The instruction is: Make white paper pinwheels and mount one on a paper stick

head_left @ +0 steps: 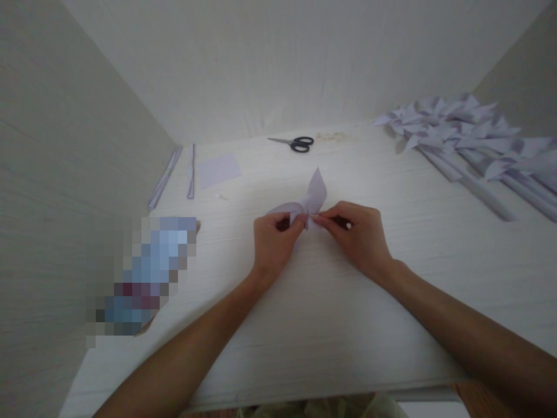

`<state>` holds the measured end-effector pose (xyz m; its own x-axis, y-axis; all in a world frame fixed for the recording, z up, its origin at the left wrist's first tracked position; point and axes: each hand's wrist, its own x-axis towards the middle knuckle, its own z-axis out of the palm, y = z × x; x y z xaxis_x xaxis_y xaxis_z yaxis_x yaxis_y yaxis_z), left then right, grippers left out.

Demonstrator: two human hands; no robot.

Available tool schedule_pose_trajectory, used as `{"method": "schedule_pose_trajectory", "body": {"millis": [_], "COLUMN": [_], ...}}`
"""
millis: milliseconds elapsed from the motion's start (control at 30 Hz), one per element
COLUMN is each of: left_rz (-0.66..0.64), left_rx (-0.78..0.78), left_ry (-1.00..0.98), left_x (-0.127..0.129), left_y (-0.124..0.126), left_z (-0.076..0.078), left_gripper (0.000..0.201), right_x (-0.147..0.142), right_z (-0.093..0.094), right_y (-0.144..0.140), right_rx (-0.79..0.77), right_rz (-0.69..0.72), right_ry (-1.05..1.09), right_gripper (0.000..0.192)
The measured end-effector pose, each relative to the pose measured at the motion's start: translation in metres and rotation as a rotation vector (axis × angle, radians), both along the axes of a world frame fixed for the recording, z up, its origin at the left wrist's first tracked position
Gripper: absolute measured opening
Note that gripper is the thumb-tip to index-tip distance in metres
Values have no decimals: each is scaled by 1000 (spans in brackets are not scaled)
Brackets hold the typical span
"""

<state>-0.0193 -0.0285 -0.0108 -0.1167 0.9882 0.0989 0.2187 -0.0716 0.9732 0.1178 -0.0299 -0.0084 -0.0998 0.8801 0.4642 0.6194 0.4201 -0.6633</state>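
Note:
A pale lilac paper pinwheel, with folded and pointed blades, is held above the middle of the white table. My left hand pinches its folds near the centre between thumb and fingers. From the right, my right hand has its thumb and index finger closed on a thin pale stick, which looks like a toothpick. The stick's tip meets the paper at the centre, beside my left thumb. Whether it passes through the paper is hidden.
Black-handled scissors lie at the back beside small pale bits. A paper square and two rolled paper sticks lie at left, near a blurred-out object. Several finished pinwheels are heaped at right. Walls enclose the table.

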Motion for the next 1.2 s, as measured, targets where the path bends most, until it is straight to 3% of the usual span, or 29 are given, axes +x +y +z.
{"method": "schedule_pose_trajectory", "body": {"millis": [167,500,700,1200], "left_rz": [11,10,6,-5], "left_rx": [3,-4,17,22], "left_ry": [0,42,81,84], "left_x": [0,0,-1,-1], "left_y": [0,-1,-2,-1], "left_z": [3,3,2,1], "left_gripper": [15,19,18,18], "right_x": [1,2,2,3], "right_z": [0,3,2,0], "right_y": [2,-4,-2,-1], "right_rx": [2,146,160,165], "right_rz": [11,47,29,115], "right_ry": [19,-151,-280,-241], "right_gripper": [10,7,19,16]}}
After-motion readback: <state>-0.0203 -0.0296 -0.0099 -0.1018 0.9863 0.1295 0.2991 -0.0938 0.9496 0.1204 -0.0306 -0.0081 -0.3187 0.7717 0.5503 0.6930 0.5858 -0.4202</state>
